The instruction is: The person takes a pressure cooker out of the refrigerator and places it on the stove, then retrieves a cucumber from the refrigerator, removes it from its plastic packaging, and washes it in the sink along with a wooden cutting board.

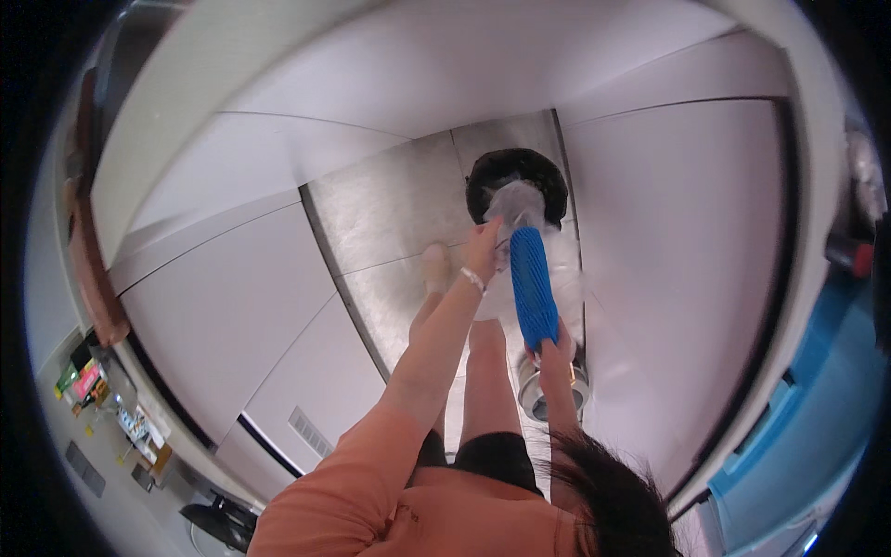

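A long blue object (534, 285) with a ribbed, net-like surface, perhaps a bottle in a mesh sleeve, slants across the space before my legs. Its near end is gripped by my right hand (553, 350). My left hand (483, 245), with a pale band at the wrist, holds crumpled clear plastic film or a bag (516, 200) beside the far end of the blue object. Beyond my left hand, a round bin with a black liner (516, 161) stands on the floor, and the plastic overlaps its opening. What the blue covering encloses is hidden.
White cabinet fronts flank the grey tiled floor (379, 209), left (230, 299) and right (675, 264). A round metal container (539, 397) stands beneath my right forearm. Small packets (87, 379) and a black pan-like item (216, 519) lie at far left; a blue surface (786, 418) shows at right.
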`<state>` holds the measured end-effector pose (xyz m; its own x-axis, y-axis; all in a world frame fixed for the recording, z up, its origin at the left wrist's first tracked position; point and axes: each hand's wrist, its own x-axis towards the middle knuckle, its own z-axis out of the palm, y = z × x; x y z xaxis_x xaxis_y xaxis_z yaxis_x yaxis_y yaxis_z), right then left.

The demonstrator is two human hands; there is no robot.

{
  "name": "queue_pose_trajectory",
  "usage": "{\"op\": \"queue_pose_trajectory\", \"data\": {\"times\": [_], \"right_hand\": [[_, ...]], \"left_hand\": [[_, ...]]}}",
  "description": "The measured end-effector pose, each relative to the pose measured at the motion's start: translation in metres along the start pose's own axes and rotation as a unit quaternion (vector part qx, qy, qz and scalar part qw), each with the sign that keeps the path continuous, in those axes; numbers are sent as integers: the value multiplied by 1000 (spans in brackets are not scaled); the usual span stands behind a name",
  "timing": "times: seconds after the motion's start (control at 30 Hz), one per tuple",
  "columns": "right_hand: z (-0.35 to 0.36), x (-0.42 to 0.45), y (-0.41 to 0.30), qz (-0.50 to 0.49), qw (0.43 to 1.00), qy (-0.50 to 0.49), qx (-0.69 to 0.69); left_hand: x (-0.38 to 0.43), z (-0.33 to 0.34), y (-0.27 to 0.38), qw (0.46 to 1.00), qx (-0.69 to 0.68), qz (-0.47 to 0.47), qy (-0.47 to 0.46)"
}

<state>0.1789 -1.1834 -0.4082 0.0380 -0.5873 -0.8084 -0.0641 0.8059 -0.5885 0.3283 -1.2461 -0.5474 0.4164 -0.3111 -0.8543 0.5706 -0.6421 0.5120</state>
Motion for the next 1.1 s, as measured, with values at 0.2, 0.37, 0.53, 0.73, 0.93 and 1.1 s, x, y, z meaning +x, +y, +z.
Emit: {"op": "queue_pose_trajectory", "data": {"times": [0.2,0.37,0.53,0.73,0.93,1.1], "right_hand": [[55,159,40,-2,1000,9,-30],[46,283,61,31,995,49,-81],[45,346,83,54,995,25,-84],[41,265,80,45,999,-10,12],[27,137,61,-3,998,-61,-33],[43,81,3,-283,920,37,-268]], "left_hand": [[164,-10,-31,959,194,133,-159],[159,21,-35,748,590,302,-26],[139,6,-48,769,509,362,-133],[159,-13,-56,818,524,172,-160],[86,6,-24,969,-88,-105,-205],[42,-21,3,967,-34,-87,-236]]}}
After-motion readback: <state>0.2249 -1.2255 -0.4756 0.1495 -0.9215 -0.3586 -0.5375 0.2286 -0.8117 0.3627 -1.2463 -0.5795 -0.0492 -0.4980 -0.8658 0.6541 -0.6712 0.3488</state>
